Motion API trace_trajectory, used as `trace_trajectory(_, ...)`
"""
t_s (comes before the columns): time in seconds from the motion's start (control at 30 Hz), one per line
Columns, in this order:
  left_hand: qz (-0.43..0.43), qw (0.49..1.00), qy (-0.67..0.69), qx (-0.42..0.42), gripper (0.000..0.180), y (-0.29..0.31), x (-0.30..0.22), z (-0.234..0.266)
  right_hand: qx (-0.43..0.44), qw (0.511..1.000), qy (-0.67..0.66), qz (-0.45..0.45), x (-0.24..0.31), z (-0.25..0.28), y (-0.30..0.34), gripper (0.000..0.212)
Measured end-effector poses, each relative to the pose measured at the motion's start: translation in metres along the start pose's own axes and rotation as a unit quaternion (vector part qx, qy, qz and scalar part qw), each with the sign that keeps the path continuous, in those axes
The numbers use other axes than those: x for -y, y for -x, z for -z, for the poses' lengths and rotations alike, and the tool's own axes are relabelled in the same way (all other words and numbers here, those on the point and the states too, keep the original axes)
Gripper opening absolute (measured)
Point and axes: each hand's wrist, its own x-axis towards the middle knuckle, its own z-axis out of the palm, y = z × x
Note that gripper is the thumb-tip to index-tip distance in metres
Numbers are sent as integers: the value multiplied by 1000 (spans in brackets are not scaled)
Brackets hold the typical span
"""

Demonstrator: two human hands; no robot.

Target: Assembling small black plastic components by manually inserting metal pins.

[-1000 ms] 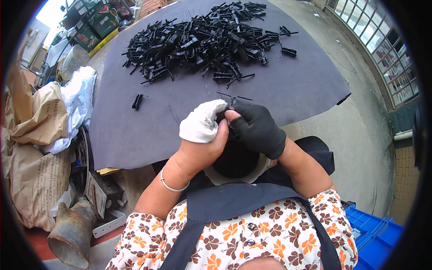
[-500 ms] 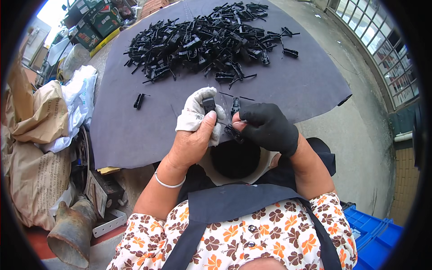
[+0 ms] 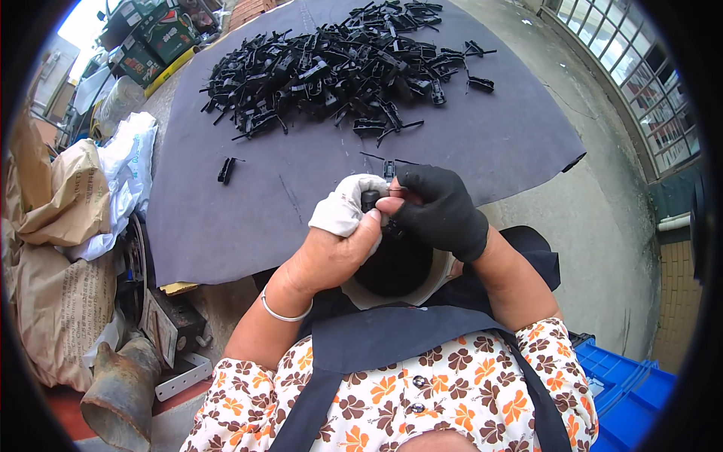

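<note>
Nearest the camera, the person's two hands meet over the lap, just above a round black-filled container (image 3: 397, 270) with a pale rim. The left hand (image 3: 331, 252), bare at the palm with a white cloth or partial glove (image 3: 345, 207) over the fingers, is closed around a small black plastic part (image 3: 371, 200); the thumb presses its near side. The right hand (image 3: 440, 211), in a black glove, is closed too, pinching the same part from the other side along with a thin black strip, so the piece sits between both hands, off the bench.

To do this fitting well, it would seem wise to keep the left grip steady and let the right fingertips do the aligning, since black glove against black plastic makes the joint hard to see.

What the round container holds cannot be made out; it reads only as a dark mass. A blue crate (image 3: 625, 392) stands at the lower right, its contents mostly out of view.

Beyond the hands, the dark grey mat (image 3: 489, 143) covers the bench. A lone black clip (image 3: 226, 170) lies to the left, and further off a large pile of black parts (image 3: 339, 68) spreads across the far end. Paper sacks (image 3: 60, 226) and cartons (image 3: 143, 38) crowd the left edge.
</note>
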Motion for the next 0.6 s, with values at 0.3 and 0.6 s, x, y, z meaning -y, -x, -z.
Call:
trace_trajectory(0.3, 9, 999, 18, -42, 24, -1, 4, -3, 86, 993, -61, -54, 10, 1, 1, 14)
trace_trajectory(0.6, 46, 998, 49, 15, 27, 1, -2, 1, 48, 992, -69, -90, 9, -1, 3, 15)
